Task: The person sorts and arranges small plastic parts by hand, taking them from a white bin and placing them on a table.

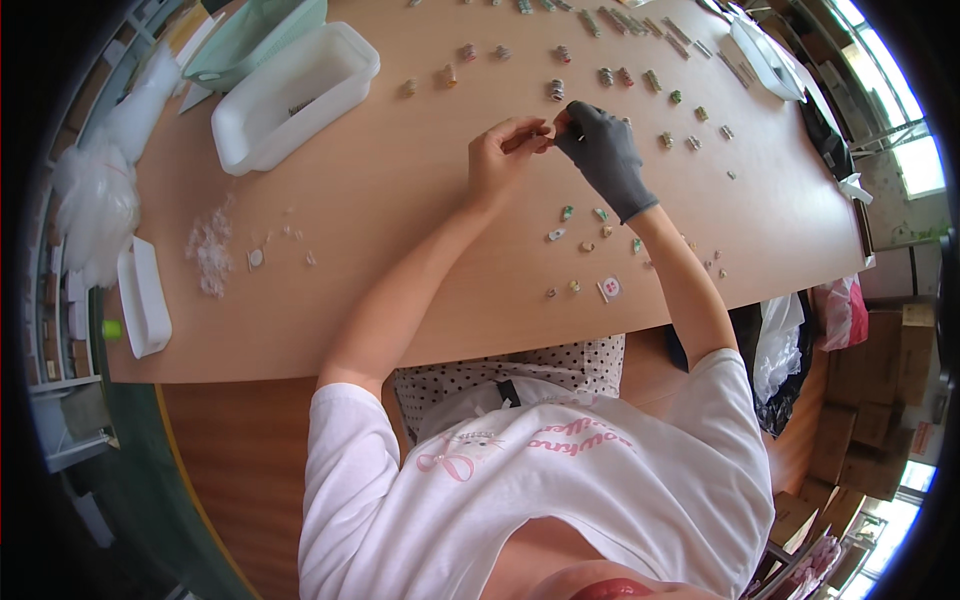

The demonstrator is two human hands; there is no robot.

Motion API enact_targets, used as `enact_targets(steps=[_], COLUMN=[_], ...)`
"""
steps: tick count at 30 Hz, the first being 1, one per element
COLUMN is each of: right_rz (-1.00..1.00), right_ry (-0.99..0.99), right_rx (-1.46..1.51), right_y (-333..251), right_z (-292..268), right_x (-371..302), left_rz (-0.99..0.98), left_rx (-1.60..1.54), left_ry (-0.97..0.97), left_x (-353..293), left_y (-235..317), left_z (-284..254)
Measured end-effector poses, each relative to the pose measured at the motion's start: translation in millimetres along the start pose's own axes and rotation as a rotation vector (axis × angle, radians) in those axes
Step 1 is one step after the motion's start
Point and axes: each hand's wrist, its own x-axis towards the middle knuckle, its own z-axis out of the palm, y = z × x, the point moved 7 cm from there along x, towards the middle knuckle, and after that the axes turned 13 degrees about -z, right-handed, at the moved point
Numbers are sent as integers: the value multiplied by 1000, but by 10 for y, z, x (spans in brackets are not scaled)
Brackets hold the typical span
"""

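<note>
My bare left hand (497, 165) and my right hand (607, 160), in a grey glove, meet above the wooden table. The fingertips of both hands are pinched close together, and whatever lies between them is too small to make out. Just beyond the right hand stands a small coiled-looking stack (556, 90) of shiny rings or discs. More such small stacks (606, 76) spread out to the far right. Nearer to me, below the gloved hand, lie several small green, white and brownish pieces (568, 213) and a white square with a pink-red mark (609, 289).
At the far left, a white tray (228, 150) with a small dark bundle inside adjoins a mint-green basket (205, 76). Clear plastic scraps (210, 250) lie left, near a narrow white tray (147, 300). A clear-white container (765, 62) sits far right. Cardboard boxes (872, 440) stand beyond the table.
</note>
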Motion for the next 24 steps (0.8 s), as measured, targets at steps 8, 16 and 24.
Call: enact_targets(steps=[8,16,24], right_rz=[13,-215,-279], right_ry=[-119,-59,-65], right_rx=[168,18,43], right_y=[58,-72,70], right_z=[-138,-162,-192], right_x=[-211,-210,-322], left_rz=[-170,-243,-274], left_rx=[-249,-208,24], left_ry=[-183,-280,-250], left_x=[49,-22,-119], left_y=[29,-135,-58], left_z=[50,115,261])
